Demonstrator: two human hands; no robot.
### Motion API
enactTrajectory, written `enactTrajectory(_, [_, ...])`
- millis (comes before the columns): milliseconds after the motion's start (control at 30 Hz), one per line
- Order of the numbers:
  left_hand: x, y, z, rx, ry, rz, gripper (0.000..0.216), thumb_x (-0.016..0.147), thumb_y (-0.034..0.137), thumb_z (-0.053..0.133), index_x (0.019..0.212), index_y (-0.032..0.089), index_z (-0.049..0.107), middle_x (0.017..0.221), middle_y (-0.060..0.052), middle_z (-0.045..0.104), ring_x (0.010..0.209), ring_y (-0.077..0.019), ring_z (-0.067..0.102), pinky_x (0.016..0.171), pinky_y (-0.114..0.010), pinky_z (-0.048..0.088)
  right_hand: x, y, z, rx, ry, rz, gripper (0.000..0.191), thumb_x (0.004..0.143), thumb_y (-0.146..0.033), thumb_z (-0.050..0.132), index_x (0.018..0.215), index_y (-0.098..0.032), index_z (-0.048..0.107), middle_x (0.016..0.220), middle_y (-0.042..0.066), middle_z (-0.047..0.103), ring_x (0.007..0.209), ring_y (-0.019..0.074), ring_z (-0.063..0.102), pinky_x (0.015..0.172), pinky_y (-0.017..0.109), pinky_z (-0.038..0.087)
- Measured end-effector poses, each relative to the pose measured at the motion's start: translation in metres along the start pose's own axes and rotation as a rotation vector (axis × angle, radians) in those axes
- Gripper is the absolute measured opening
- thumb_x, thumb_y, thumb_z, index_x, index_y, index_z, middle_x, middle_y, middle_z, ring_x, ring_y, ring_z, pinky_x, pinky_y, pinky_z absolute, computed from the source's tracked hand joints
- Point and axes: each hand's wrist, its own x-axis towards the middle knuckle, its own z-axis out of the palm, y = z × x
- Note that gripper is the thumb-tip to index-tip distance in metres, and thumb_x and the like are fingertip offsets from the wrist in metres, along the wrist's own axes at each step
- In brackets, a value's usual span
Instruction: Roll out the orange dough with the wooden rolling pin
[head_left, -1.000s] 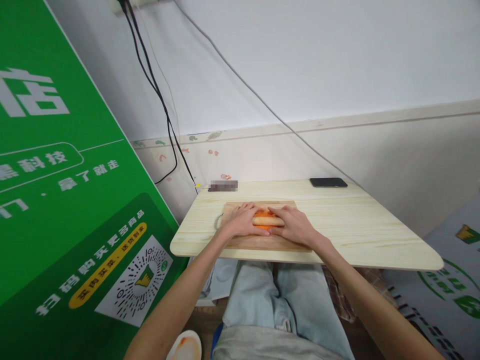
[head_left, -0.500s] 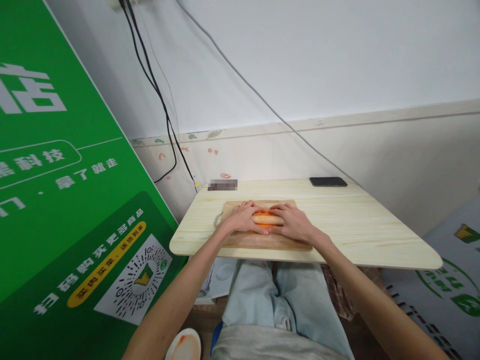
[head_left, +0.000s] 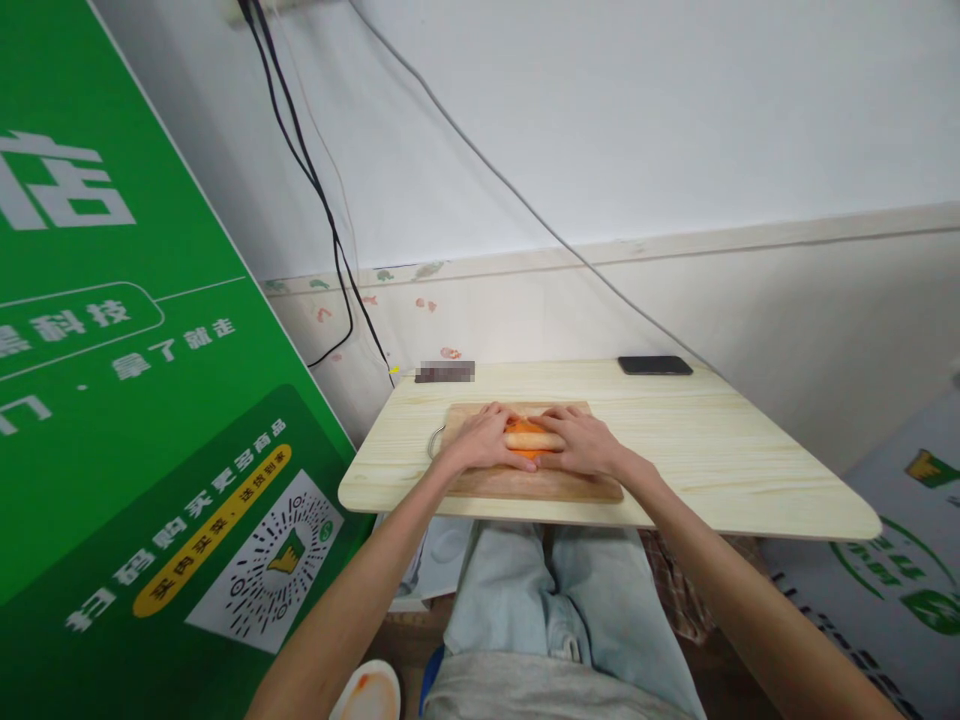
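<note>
A light tan, roll-shaped piece [head_left: 534, 440] lies crosswise over the wooden cutting board [head_left: 532, 486]. Bright orange material [head_left: 528, 427] shows along its far and near sides; what that is, I cannot make out. My left hand [head_left: 486, 438] curls round the left end, thumb on the near side. Round the right end my right hand [head_left: 579, 441] closes in the same way. Both thumbs nearly meet at the front, and the fingers come close together at the back. The two ends of the roll are hidden under my palms. At the board's left edge is a metal handle [head_left: 435, 440].
The board rests on a pale wooden table [head_left: 720, 450] against the wall. A black phone [head_left: 655, 366] lies at the back right, a blurred dark object [head_left: 445, 372] at the back left. A green banner [head_left: 187, 380] stands left; a stained white dish [head_left: 373, 690] sits below.
My fingers have shifted slightly at the far side of the roll, and the orange there looks a little rearranged. Both hands keep their places on the board.
</note>
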Motion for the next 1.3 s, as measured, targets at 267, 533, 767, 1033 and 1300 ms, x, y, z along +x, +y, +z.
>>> enactTrajectory(267, [-0.0001,-0.0026,0.0026,-0.006,0.031,0.012,0.078,0.066,0.074,0.095,0.12,0.023,0.073,0.123,-0.008,0.069,0.12,-0.0327,0.067,0.103,-0.041,0.053,0.0051,0.0021,-0.0032,0.002,-0.066,-0.008,0.076,0.09,-0.064,0.075,0.16,-0.038,0.06,0.15,0.014,0.063,0.137,0.0412,0.057,0.113,0.058,0.047])
enactTrajectory(533, [-0.0027,-0.0019,0.0053,-0.016,0.072,0.004,0.076,0.065,0.075,0.095,0.117,0.025,0.072,0.12,-0.006,0.07,0.117,-0.0311,0.068,0.101,-0.041,0.054,0.0066,0.0008,-0.0062,0.009,-0.079,-0.003,0.076,0.089,-0.067,0.076,0.157,-0.036,0.062,0.149,0.014,0.062,0.136,0.041,0.057,0.113,0.059,0.046])
enactTrajectory(767, [-0.0036,-0.0016,0.0061,-0.028,0.091,0.002,0.071,0.067,0.073,0.096,0.113,0.026,0.07,0.119,-0.005,0.07,0.117,-0.0298,0.068,0.102,-0.041,0.053,0.007,0.0018,-0.0064,0.005,-0.071,-0.018,0.073,0.091,-0.069,0.072,0.156,-0.037,0.063,0.147,0.014,0.063,0.133,0.0399,0.058,0.112,0.058,0.047])
enactTrajectory(1033, [-0.0025,-0.0003,0.0034,-0.035,0.061,0.012,0.08,0.066,0.071,0.096,0.128,0.027,0.07,0.126,-0.005,0.07,0.117,-0.0305,0.068,0.101,-0.041,0.054,0.0042,0.0008,-0.0031,0.022,-0.037,0.013,0.071,0.092,-0.067,0.072,0.153,-0.032,0.064,0.15,0.015,0.062,0.137,0.0401,0.057,0.112,0.057,0.048])
enactTrajectory(1300, [-0.0041,0.0001,0.0,-0.005,0.02,0.027,0.075,0.072,0.073,0.092,0.133,0.032,0.077,0.129,-0.004,0.069,0.124,-0.0304,0.068,0.108,-0.038,0.053,0.0013,0.0017,0.0007,0.025,0.016,0.011,0.064,0.094,-0.073,0.068,0.134,-0.024,0.072,0.142,0.016,0.066,0.131,0.0395,0.061,0.11,0.056,0.049])
